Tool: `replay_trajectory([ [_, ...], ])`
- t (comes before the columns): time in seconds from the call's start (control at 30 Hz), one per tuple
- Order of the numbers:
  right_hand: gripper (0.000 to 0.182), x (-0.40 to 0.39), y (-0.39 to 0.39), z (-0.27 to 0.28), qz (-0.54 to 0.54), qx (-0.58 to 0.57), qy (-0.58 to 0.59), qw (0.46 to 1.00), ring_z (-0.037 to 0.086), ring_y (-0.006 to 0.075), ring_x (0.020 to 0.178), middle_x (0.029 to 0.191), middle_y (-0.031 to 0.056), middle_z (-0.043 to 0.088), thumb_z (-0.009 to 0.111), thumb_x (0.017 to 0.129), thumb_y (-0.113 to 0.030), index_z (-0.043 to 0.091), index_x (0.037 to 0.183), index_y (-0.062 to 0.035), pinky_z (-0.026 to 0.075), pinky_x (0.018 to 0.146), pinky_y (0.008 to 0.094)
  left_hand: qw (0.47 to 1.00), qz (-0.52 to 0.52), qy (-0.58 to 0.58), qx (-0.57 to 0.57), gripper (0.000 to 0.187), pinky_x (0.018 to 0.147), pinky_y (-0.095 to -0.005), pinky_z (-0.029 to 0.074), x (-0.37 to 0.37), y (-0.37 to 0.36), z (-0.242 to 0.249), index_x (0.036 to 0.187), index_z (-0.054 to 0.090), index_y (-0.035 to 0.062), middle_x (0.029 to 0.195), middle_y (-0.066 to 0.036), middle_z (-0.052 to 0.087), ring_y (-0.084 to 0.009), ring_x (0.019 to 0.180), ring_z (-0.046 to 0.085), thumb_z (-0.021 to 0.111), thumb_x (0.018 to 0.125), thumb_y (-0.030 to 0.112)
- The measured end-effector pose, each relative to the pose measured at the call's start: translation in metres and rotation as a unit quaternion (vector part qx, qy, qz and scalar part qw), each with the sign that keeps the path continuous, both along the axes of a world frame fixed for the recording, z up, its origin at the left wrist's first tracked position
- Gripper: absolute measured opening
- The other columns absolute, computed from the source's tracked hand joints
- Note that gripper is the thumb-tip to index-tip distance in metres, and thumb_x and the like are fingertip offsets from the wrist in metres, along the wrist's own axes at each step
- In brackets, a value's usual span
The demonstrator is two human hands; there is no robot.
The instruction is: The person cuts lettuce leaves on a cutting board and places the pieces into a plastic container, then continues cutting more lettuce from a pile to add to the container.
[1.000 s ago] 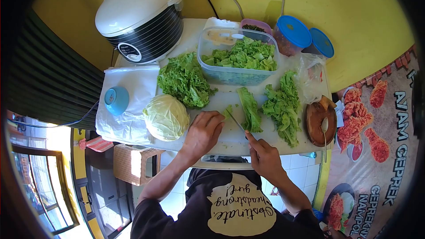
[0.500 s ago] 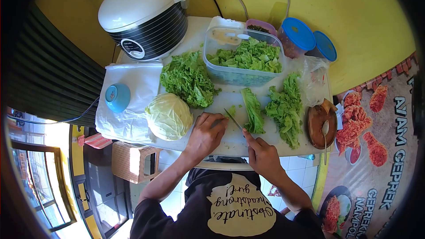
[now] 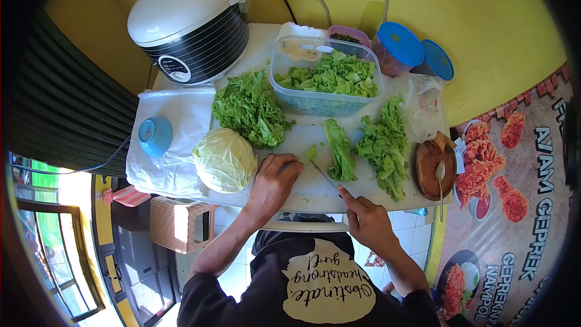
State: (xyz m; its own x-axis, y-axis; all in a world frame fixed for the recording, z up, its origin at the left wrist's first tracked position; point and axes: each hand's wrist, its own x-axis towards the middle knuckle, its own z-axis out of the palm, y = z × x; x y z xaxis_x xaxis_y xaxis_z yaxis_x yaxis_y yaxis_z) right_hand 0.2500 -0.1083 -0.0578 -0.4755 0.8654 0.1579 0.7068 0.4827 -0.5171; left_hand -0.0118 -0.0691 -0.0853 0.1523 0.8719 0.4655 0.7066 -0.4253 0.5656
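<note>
My right hand (image 3: 368, 223) grips a knife (image 3: 325, 174), its blade slanting up and left over the white work surface (image 3: 305, 189). The tip is near a small lettuce scrap (image 3: 311, 152). Just left of the blade, my left hand (image 3: 276, 180) rests with fingers curled; what lies under them is hidden. A cut lettuce leaf (image 3: 339, 151) lies right of the knife, with a bunch of curly lettuce (image 3: 385, 148) beyond it. Another lettuce head (image 3: 253, 109) and a pale round cabbage (image 3: 224, 160) sit beyond and left of my left hand.
A clear plastic tub (image 3: 324, 102) holds chopped lettuce behind the work area. The rice cooker (image 3: 190, 30) stands back left. A blue bowl (image 3: 155, 136) rests on plastic sheets (image 3: 160, 172). Blue-lidded containers (image 3: 401, 45) are back right; a brown mortar (image 3: 427, 172) with a spoon sits right.
The knife and my right hand have drawn slightly down and away from my left hand. My left fingers are more curled. The whole view has shifted a little.
</note>
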Motion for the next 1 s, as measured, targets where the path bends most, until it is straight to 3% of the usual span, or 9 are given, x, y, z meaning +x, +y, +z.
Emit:
replay_trajectory([
  [0.23, 0.054, -0.003, -0.002, -0.004, -0.045, -0.03, 0.075, 0.996, 0.063, 0.0266, 0.059, 0.079, 0.0153, 0.066, 0.06, 0.092, 0.006, 0.056, 0.145, -0.0065, 0.051, 0.056, 0.0349, 0.993, -0.026, -0.084, -0.079, 0.021, 0.079, -0.0419, 0.055, 0.007, 0.02, 0.012, 0.111, 0.072, 0.0035, 0.094, -0.013, 0.072, -0.0339, 0.088, 0.068, 0.072, 0.091, 0.007],
  [0.4, 0.054, -0.001, 0.007, -0.011, -0.042, 0.014, 0.111, 0.993, 0.057, 0.0217, 0.054, 0.076, 0.0122, 0.063, 0.06, 0.094, 0.005, 0.055, 0.146, -0.0046, 0.048, 0.053, 0.0325, 0.991, -0.047, -0.048, -0.112, 0.035, 0.082, -0.0432, 0.055, 0.013, 0.034, 0.02, 0.125, 0.065, 0.0027, 0.109, -0.016, 0.067, -0.0346, 0.091, 0.068, 0.072, 0.092, 0.009],
  [0.53, 0.051, -0.002, 0.015, -0.016, -0.068, 0.076, 0.184, 0.978, 0.049, 0.0181, 0.051, 0.071, 0.0093, 0.058, 0.06, 0.095, 0.005, 0.055, 0.145, -0.0013, 0.044, 0.051, 0.0311, 0.994, -0.032, -0.029, -0.105, 0.033, 0.083, -0.0439, 0.055, 0.013, 0.033, 0.016, 0.122, 0.067, 0.0013, 0.117, -0.018, 0.062, -0.036, 0.094, 0.068, 0.073, 0.09, 0.009],
  [0.63, 0.047, -0.001, 0.027, -0.024, -0.076, 0.097, 0.203, 0.971, 0.048, 0.0162, 0.054, 0.076, 0.0111, 0.062, 0.06, 0.097, 0.004, 0.056, 0.144, 0.0004, 0.043, 0.054, 0.0273, 0.992, -0.042, -0.016, -0.119, 0.03, 0.083, -0.0438, 0.055, 0.012, 0.034, 0.009, 0.117, 0.068, 0.0013, 0.121, -0.019, 0.059, -0.0373, 0.097, 0.067, 0.074, 0.089, 0.008],
  [0.83, 0.042, -0.001, 0.038, -0.046, -0.101, 0.078, 0.27, 0.954, 0.048, 0.0085, 0.062, 0.08, 0.0042, 0.061, 0.056, 0.103, -0.006, 0.055, 0.144, 0.0017, 0.043, 0.059, 0.0247, 0.993, -0.047, 0.022, -0.102, 0.02, 0.076, -0.0432, 0.056, 0.014, 0.035, 0.022, 0.106, 0.07, 0.0042, 0.104, -0.012, 0.067, -0.0345, 0.086, 0.069, 0.075, 0.087, 0.007],
  [0.9, 0.042, 0.0, 0.038, -0.047, -0.108, 0.067, 0.286, 0.95, 0.048, 0.008, 0.062, 0.078, 0.0034, 0.06, 0.056, 0.103, -0.007, 0.055, 0.144, 0.0019, 0.042, 0.058, 0.0243, 0.989, -0.058, 0.001, -0.139, 0.017, 0.07, -0.0407, 0.056, 0.014, 0.038, 0.036, 0.104, 0.069, 0.0036, 0.092, -0.009, 0.07, -0.0304, 0.075, 0.069, 0.074, 0.088, 0.005],
  [1.0, 0.042, 0.002, 0.038, -0.052, -0.112, 0.062, 0.303, 0.944, 0.047, 0.0074, 0.061, 0.075, 0.0022, 0.058, 0.056, 0.103, -0.009, 0.055, 0.144, 0.0022, 0.041, 0.057, 0.0241, 0.987, -0.044, -0.064, -0.14, 0.017, 0.067, -0.0372, 0.055, 0.013, 0.049, 0.068, 0.106, 0.07, 0.0027, 0.09, -0.011, 0.071, -0.0257, 0.069, 0.067, 0.072, 0.089, 0.004],
])
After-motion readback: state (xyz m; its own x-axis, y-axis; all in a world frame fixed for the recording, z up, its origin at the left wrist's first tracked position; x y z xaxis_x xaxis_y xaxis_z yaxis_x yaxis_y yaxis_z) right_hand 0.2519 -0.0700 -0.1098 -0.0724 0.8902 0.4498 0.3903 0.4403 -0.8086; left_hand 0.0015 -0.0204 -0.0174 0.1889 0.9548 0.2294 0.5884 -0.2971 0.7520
